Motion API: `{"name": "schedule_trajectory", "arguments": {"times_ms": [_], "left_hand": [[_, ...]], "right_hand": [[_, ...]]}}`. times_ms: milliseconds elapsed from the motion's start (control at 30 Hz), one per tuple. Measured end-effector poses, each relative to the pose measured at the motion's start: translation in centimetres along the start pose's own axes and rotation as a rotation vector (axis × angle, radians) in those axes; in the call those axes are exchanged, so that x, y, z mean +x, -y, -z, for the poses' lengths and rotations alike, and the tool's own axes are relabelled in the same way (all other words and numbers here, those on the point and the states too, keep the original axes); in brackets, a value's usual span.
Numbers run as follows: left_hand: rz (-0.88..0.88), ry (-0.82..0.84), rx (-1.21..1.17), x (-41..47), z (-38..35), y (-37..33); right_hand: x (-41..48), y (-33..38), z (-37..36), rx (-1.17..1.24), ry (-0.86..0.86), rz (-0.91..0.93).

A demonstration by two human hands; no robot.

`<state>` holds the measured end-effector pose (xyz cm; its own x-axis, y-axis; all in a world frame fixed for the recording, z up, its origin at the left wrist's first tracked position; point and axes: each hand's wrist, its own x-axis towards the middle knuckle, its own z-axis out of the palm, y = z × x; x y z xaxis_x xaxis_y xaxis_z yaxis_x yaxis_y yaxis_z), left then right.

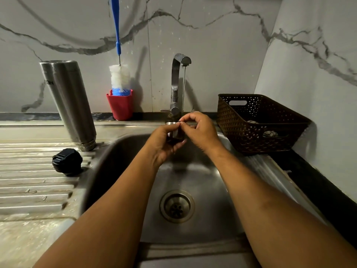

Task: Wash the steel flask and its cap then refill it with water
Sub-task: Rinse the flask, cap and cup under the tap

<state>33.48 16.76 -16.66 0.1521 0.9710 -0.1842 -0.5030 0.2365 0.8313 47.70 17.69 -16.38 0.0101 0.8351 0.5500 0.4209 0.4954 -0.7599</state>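
Note:
The steel flask [68, 102] stands upside down on the ribbed drainboard at the left, mouth down. A black inner lid [67, 161] lies on the drainboard in front of it. Over the sink bowl [204, 190], my left hand [164, 144] grips a small steel cap [174, 130] from below and the side. My right hand [199, 128] pinches the cap's rim with thumb and fingertips. A thin stream of water from the tap [178, 82] falls onto the cap. Most of the cap is hidden by my fingers.
A blue-handled bottle brush [118, 74] stands in a red cup [120, 106] against the marble wall. A brown woven basket [258, 122] sits on the counter right of the sink. The drain [176, 206] lies below my hands.

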Motion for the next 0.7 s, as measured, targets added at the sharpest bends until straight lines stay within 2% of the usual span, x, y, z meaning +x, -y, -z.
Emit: {"name": "schedule_trajectory", "arguments": {"times_ms": [67, 167, 267, 400, 467, 500, 600, 633, 700], "left_hand": [[-0.017, 0.019, -0.063, -0.2, -0.2, -0.1], [-0.050, -0.018, 0.005, 0.1, -0.2, 0.3], [-0.003, -0.046, 0.046, 0.7, -0.1, 0.5], [0.084, -0.115, 0.070, 1.1, -0.1, 0.9], [0.121, -0.133, 0.047, 1.2, 0.1, 1.0], [0.132, -0.111, 0.063, 1.2, 0.0, 1.1], [0.081, -0.034, 0.101, 0.8, -0.5, 1.0], [0.056, -0.022, 0.103, 0.9, -0.5, 0.9], [0.059, -0.020, 0.075, 1.2, -0.4, 0.8]], "right_hand": [[-0.1, 0.4, -0.2, -0.012, 0.062, -0.011], [-0.5, 0.9, -0.7, 0.033, 0.195, -0.092], [-1.1, 1.5, -1.3, 0.084, 0.312, -0.160], [-1.3, 0.9, -1.4, -0.287, 0.367, 0.010], [-1.5, 0.8, -1.4, -0.324, 0.376, -0.001], [-1.6, 0.9, -1.5, -0.247, 0.345, -0.062], [-1.2, 1.6, -1.5, 0.234, 0.163, -0.362], [-1.0, 1.8, -1.5, 0.334, 0.150, -0.403], [-1.0, 1.8, -1.4, 0.331, 0.232, -0.368]]}}
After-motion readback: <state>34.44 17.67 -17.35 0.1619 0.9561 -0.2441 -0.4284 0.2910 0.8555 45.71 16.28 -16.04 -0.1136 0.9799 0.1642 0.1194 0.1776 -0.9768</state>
